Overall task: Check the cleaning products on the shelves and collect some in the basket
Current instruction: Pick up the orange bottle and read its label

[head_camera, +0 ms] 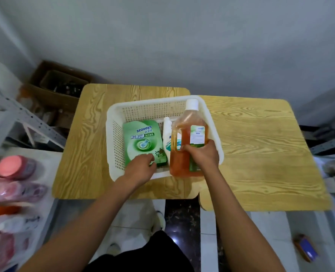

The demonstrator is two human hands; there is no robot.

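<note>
Head view, only one I've got: white perforated basket (115, 134) sits on the left of two wood-grain tables (80, 134), its right edge reaching over the second table (261, 144). My right hand (202, 154) is wrapped round the lower half of an amber bottle (184, 138) with a white cap, fingers curled over the label, thumb on the near side; bottle is tilted, cap pointing away toward the far right corner of the basket, base at the near rim. Can't tell if the base rests on the rim or hangs above it. My left hand (141, 169) reaches over the near rim, fingers bent, fingertips pinching the lower edge of a green pouch (141, 142) lying flat on the basket floor. Between pouch and amber bottle lies a white bottle (167, 138), partly hidden behind the amber one. Both hands are near each other at the basket's near side. Left edge of frame: shelf (9, 110) with blurred pink-capped bottles (11, 167). Cardboard box (52, 89) on the floor behind the left table. Small orange-and-blue item (306, 248) on the floor lower right, too blurred to name.
</note>
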